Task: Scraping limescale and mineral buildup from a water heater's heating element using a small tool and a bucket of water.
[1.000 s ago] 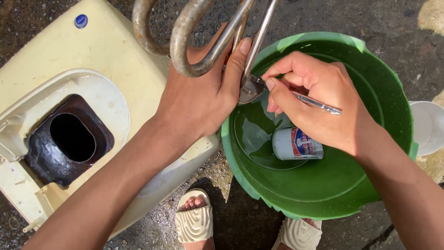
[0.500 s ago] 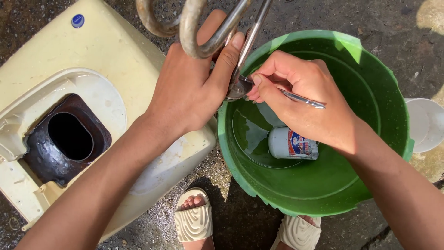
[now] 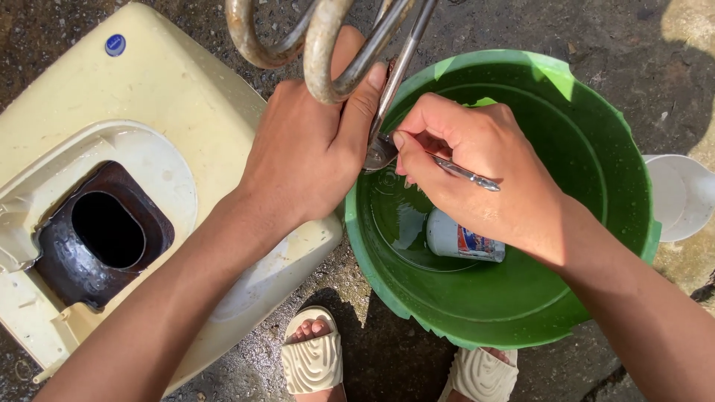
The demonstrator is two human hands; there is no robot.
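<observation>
Left hand (image 3: 309, 152): fingers closed around the rusty bent metal tube coil (image 3: 328, 52), upper centre of the frame.
Right hand (image 3: 477, 167): fingers pinched a thin metal tool (image 3: 465, 175) against the coil's base.
Below: round green plastic bucket (image 3: 596, 223) with a small white bottle (image 3: 462, 240) inside.
Left side: cream plastic casing (image 3: 171, 97).

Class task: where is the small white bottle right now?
The bottle lies on its side at the bottom of the green bucket, right of centre in the head view, just under the right hand.

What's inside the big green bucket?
Inside the green bucket lies a small white bottle on its side in shallow water. The right hand covers part of the bottle and some of the bucket's bottom.
</observation>
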